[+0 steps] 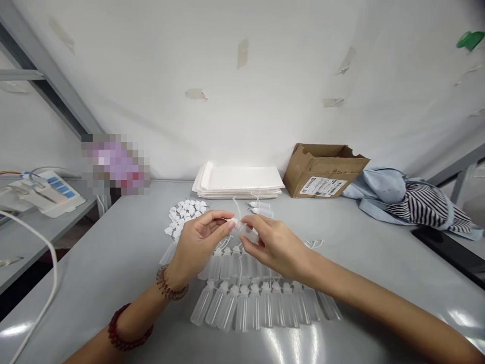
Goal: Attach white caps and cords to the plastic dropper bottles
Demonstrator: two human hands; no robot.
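Note:
My right hand (275, 245) grips a small clear plastic squeeze bottle (250, 233) by its body, holding it tilted above the table. The thumb and fingertips of my left hand (202, 237) pinch its white cap (235, 222) at the neck. A thin white strap sticks up from the bottle. Below my hands lie two rows of similar bottles, a front row (261, 308) and a back row (227, 263) partly hidden by my hands. Left of them is a pile of loose white caps (184, 215). Two bottles with thin dark tips (261, 209) lie just beyond my hands.
A stack of white padded envelopes (242, 179) lies against the wall. Beside it stands an open cardboard box (326, 169), then folded blue and striped cloth (413, 199). A black phone (447, 253) lies at the right. A power strip (49, 192) and white cable (55, 268) are at the left.

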